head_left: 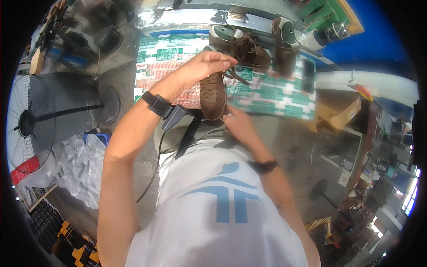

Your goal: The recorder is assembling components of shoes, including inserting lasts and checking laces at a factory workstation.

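Note:
A brown lace-up shoe [212, 95] rests at the near edge of the table with its toe toward me. Over its upper end, my left hand [205, 67] has thumb and fingers pinched together on a dark brown shoelace [238, 76], which trails off to the right. My right hand [242, 127] is beside the toe, fingers curled and slightly blurred. Something small and whitish shows at its fingers, too unclear to name. Farther back sit more brown shoes: one with loose laces [252, 52] and another [284, 44] with a green insole.
The table [271, 100] is covered in green-and-white printed wrapping, with a dark flat object [308, 75] at its right. Behind it runs a metal ledge [187, 18]. A floor fan [29, 122] and clear plastic bags [84, 167] are left; a cardboard box [342, 118] is right.

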Available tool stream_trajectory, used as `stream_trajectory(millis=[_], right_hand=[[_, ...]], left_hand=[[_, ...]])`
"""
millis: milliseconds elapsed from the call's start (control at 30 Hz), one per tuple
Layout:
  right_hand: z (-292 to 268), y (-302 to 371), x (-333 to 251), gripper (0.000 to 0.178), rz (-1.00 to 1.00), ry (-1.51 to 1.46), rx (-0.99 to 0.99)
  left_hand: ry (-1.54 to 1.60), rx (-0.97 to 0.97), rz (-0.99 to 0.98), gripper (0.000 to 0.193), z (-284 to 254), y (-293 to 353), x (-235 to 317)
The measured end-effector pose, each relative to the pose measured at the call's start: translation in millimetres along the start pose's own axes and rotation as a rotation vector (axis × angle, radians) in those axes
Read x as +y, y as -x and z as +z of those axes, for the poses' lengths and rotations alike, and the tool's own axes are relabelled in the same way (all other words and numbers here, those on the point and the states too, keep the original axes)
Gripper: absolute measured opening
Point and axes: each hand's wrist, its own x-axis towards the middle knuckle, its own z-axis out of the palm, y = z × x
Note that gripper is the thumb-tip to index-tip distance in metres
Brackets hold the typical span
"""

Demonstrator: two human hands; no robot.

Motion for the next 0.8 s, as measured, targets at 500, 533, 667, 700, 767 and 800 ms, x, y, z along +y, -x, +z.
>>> stream_trajectory(millis=[500,533,667,700,767,800], right_hand=[[6,-7,30,0.067,-0.031,0.157,0.16],[5,-6,32,0.067,-0.032,0.16,0.166],[3,-2,42,0.068,-0.089,0.233,0.257],[0,0,36,0.068,-0.085,0.272,0.278],[-4,7,36,0.068,-0.075,0.306,0.303],[-9,10,39,0.067,-0.111,0.296,0.318]], left_hand=[[-0.112,0.127,0.56,0.018,23,11,71],[-0.282,0.199,0.65,0.019,21,11,83],[0.05,0.551,0.449,0.029,-39,-47,80],[0.133,0.626,0.359,0.044,-68,-63,60],[0.153,0.804,-0.058,0.051,-98,-72,23],[0.055,0.76,-0.077,0.055,-92,-69,7]])
